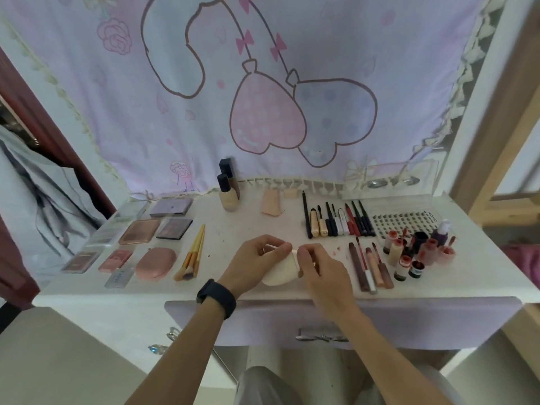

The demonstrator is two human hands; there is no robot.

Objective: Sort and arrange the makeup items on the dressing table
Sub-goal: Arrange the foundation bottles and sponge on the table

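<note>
Both hands meet over the front middle of the white dressing table point(222, 229). My left hand point(257, 261), with a black band on its wrist, grips a round cream powder puff point(280, 273) by its top. My right hand point(317, 268) pinches the puff's edge or strap from the right. Palettes and compacts point(137, 232) lie in rows at the left, with makeup brushes point(193, 252) beside them. Pencils and mascaras point(339, 220) line up at the right, lip tubes point(369, 267) lie below them, and small bottles point(418, 252) cluster at the far right.
Two foundation bottles point(228, 191) stand at the back by a pink curtain, with pink sponges point(271, 203) next to them. A perforated white organiser point(406, 220) lies at back right. A drawer point(321, 320) sits below the table's front edge.
</note>
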